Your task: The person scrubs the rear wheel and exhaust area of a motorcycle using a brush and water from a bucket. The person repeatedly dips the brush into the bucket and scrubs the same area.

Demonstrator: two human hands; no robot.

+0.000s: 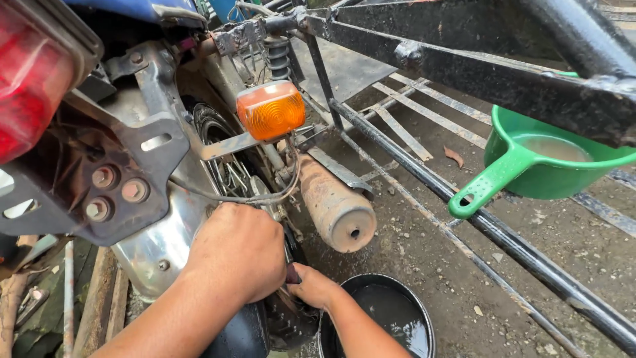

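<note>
1. Two bare hands work low at the rear wheel [228, 169] of a motorcycle, beneath its orange turn signal [271, 110].
2. Left hand [238, 252]: fingers curled down over the tyre beside the chrome fender [149, 255]; what they grip is hidden.
3. Right hand [313, 286]: fingers pinch a small dark red object [292, 273] against the tyre; its kind is unclear.
4. Rusty exhaust muffler [336, 209] sits just right of the hands.
5. Black basin of water [391, 318] stands on the ground under the right forearm.
6. Green dipper [530, 166] rests on the black sidecar frame [490, 229], well apart.
</note>
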